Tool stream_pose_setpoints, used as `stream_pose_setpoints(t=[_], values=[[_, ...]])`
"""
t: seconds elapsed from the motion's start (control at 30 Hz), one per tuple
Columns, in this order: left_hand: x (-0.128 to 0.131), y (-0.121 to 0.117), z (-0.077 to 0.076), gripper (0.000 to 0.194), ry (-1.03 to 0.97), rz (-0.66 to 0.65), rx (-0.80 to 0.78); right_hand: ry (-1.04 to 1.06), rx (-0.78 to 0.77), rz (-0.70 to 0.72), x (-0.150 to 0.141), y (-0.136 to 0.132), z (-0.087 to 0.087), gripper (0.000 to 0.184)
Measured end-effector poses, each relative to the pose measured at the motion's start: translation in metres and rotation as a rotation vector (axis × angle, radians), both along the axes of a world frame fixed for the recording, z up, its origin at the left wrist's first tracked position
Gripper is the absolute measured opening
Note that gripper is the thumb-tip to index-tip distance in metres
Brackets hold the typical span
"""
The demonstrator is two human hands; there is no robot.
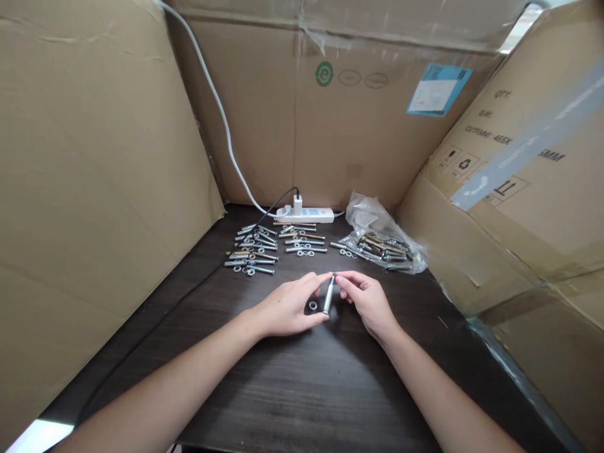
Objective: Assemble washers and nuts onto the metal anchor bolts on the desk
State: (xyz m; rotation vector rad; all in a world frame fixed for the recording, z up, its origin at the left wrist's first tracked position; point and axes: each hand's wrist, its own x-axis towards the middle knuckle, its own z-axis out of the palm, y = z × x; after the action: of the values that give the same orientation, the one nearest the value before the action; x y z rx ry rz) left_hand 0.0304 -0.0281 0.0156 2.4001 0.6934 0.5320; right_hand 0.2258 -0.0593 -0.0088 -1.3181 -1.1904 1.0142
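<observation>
Between my two hands is a silver sleeve anchor bolt (329,297), tilted, its far end leaning slightly right. My left hand (292,305) grips it lengthwise, thumb at the near end and a fingertip by the far end. With thumb and index finger, my right hand (361,296) pinches at the bolt's far tip; whether a small part sits between those fingertips is hidden. A loose metal ring, a washer or nut (313,306), lies on the dark table (302,384) beside the bolt, just under my left hand's fingers.
Rows of bolts, sleeves, nuts and washers (255,245) lie at the back left, with more hardware (304,242) beside them. A clear plastic bag (382,233) of bolts is at right. Behind stands a white power strip (311,216) with cables. Cardboard walls (264,113) enclose the table.
</observation>
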Motion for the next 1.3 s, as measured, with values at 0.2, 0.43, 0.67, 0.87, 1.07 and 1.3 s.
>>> stream_pose_setpoints(t=[0.2, 0.43, 0.67, 0.87, 1.07, 1.3], values=[[0.001, 0.000, 0.000, 0.065, 0.013, 0.006, 0.002, 0.000, -0.004, -0.014, -0.002, 0.001, 0.001, 0.033], [0.001, -0.001, -0.004, 0.078, 0.017, 0.059, -0.002, -0.112, 0.082, 0.041, -0.004, -0.002, -0.002, 0.027], [0.002, -0.001, -0.003, 0.072, -0.004, 0.035, 0.055, -0.059, 0.101, 0.072, -0.007, -0.007, 0.007, 0.024], [0.002, -0.001, -0.003, 0.072, 0.017, 0.063, 0.083, 0.053, 0.050, 0.094, -0.004, -0.006, 0.007, 0.026], [0.001, 0.000, -0.003, 0.069, 0.018, 0.060, 0.117, 0.199, 0.018, 0.191, -0.001, -0.005, 0.003, 0.028], [-0.002, 0.009, -0.016, 0.061, -0.129, 0.139, 0.169, -0.437, 0.126, 0.250, -0.004, -0.008, 0.005, 0.014]])
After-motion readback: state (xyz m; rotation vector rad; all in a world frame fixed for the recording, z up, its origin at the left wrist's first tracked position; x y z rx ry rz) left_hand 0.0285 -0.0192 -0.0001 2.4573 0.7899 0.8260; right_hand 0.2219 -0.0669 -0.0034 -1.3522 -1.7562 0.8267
